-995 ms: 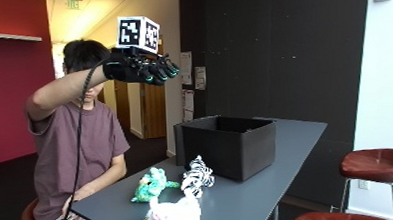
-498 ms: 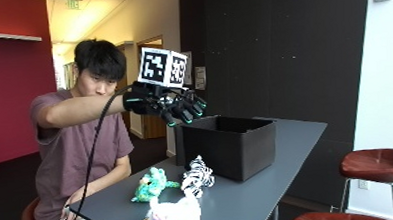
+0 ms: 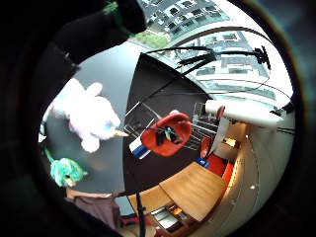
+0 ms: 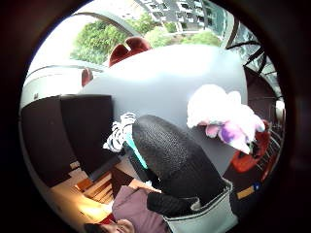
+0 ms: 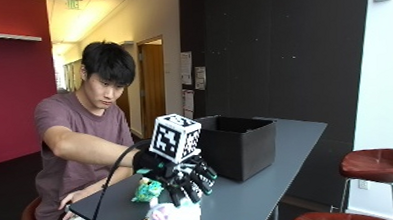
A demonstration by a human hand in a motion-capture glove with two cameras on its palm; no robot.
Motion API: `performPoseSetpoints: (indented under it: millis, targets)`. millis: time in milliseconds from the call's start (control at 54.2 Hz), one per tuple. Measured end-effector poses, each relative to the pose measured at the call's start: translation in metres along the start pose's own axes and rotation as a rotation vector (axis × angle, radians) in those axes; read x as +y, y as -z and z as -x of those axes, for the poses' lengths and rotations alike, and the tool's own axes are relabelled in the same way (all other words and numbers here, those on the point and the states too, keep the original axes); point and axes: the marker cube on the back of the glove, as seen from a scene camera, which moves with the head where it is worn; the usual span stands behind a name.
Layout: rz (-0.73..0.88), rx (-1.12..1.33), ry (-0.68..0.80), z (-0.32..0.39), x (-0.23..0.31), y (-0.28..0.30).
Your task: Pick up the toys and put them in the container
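My gloved right hand point(image 5: 185, 181) hovers low over the toys at the near end of the grey table point(image 5: 266, 187), fingers spread and pointing down, holding nothing. Just under its fingertips lies a white and pink unicorn plush point(image 5: 174, 216), which also shows in both palm views point(image 4: 223, 116) point(image 3: 86, 113). A teal plush point(image 5: 147, 189) point(image 3: 66, 170) sits beside the hand on the person's side. The striped zebra toy point(image 4: 119, 133) stands by the container and is hidden behind the hand in the outside view. The open black container point(image 5: 241, 145) stands just beyond the hand.
A red stool point(image 5: 379, 164) stands to the right of the table, and another red stool point(image 3: 168, 133) sits below the table's near edge. The person's bare hand stays down by their lap. Bare tabletop stretches to the right of the container.
The gloved hand has come down from head height to just above the unicorn plush. The toys and the container have not moved.
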Motion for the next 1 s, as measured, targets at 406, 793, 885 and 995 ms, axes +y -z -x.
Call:
performPoseSetpoints:
  millis: [406,793,885,995]
  targets:
    - [0.039,0.01,0.055,0.012,-0.001,-0.107]
    - [0.048,-0.108,0.144,0.033,0.011,-0.11]
    - [0.114,-0.172,0.151,0.043,0.019,-0.104]
    - [0.178,-0.193,0.174,0.063,0.037,-0.08]
